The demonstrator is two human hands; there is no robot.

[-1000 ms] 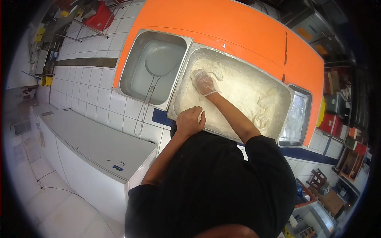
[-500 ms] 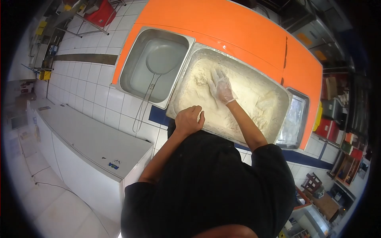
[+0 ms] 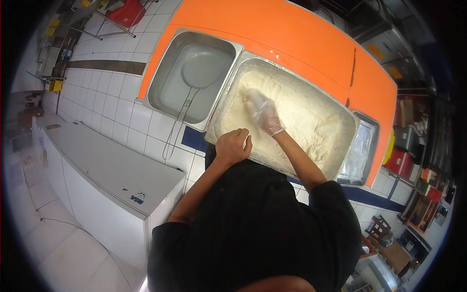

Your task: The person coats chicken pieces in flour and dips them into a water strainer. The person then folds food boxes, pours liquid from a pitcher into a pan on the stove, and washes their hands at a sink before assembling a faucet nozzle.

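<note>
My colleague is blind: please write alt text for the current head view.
A person's right hand, in a clear glove, reaches into a metal pan of pale powder; the bare left hand rests at the pan's near rim. Beside that pan on the orange counter, another holds a long-handled strainer.

Around the orange counter [image 3: 272,30], a white-tiled room.
A long-handled strainer [image 3: 202,69] lies in a steel pan [image 3: 168,100] at one end, its handle poking out past the rim; a metal tray [image 3: 376,138] holding shiny clear plastic [image 3: 356,152] sits at the other. Over here, a long white cabinet [image 3: 112,168] bears a small sticker [image 3: 139,197], and a dark cable [image 3: 78,226] trails beside it.
</note>
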